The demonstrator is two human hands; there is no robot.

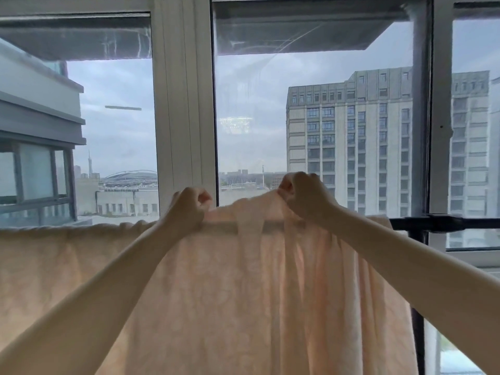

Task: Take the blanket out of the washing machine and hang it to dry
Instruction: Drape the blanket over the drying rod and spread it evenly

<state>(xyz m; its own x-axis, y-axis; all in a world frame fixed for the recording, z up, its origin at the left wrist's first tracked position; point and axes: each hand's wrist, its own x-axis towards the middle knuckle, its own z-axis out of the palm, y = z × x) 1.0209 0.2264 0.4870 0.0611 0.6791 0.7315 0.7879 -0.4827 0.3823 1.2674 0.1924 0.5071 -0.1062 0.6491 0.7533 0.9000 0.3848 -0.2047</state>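
Blanket: the pale peach blanket (216, 293) is already draped over the black drying rail (438, 222) in front of the window (311, 117), hanging down towards us in long folds.

Left hand: the left hand (189, 207) is closed in a fist on the top fold, just at rail height, pinching cloth.

Right hand: the right hand (303, 196) is closed too, and it has a bunch of the top edge lifted a little above the rail.

Where it's smooth: off to the left the blanket lies flat and even along the rail, right out to the edge of view.

Where it's bunched: between the two hands and under the right one, the cloth is gathered into tight pleats, with one strip folded over itself.

Key relation: the rail runs left to right, and bare rail shows only on the right, past the blanket's end. The right hand sits nearer that free stretch.

Likely next: I'd say the bunch gets pulled rightward along the rail while the left hand pins its spot.

Watch for: tug too hard and the smooth left part may slide with it.

Progress: looks close to done, only spreading left.
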